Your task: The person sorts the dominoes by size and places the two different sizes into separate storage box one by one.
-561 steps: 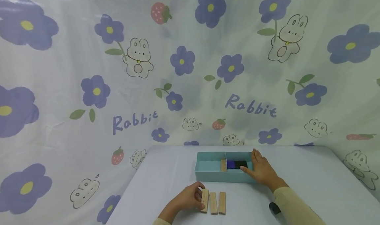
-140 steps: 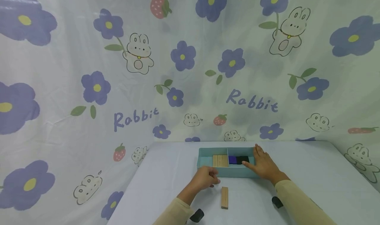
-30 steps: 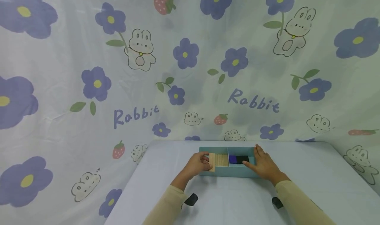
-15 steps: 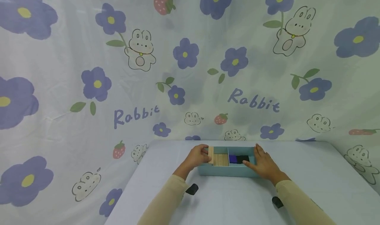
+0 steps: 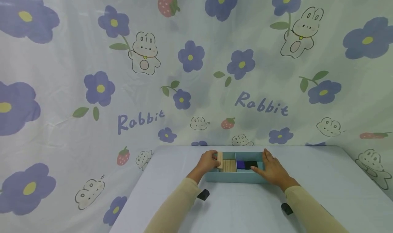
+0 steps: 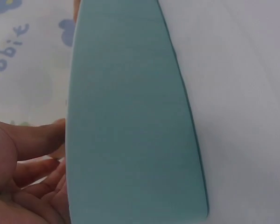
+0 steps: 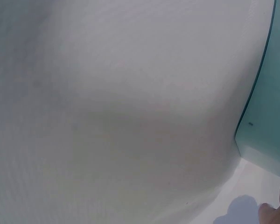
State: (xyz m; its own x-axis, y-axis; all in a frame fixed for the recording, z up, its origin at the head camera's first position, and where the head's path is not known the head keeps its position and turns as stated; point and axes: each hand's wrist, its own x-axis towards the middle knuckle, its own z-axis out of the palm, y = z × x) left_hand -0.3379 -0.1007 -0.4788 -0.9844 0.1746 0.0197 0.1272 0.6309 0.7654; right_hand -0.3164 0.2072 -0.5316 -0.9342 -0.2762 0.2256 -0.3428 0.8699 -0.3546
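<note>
My left hand (image 5: 208, 162) pinches a wooden block (image 5: 220, 160) over the left compartment of a divided teal box (image 5: 239, 177). Several similar wooden blocks (image 5: 229, 165) lie side by side against the divider, just right of the held one. In the right compartment sit a purple piece (image 5: 241, 164) and a black piece (image 5: 250, 165). My right hand (image 5: 273, 170) rests on the box's right end, fingers extended along it and thumb over the front rim. In the left wrist view, the box wall (image 6: 126, 112) hides the block, and the hand's fingers (image 6: 39, 140) show beside it.
The box stands on a white-covered table (image 5: 245, 209). A patterned curtain (image 5: 208, 89) hangs behind the table's far edge. Dark wrist-worn pieces (image 5: 203, 194) show under both forearms.
Since the earliest frame, the loose wooden blocks have left the table and now line the left compartment. Within the last second, my left hand carried its block back from the front rim, then slightly right.
</note>
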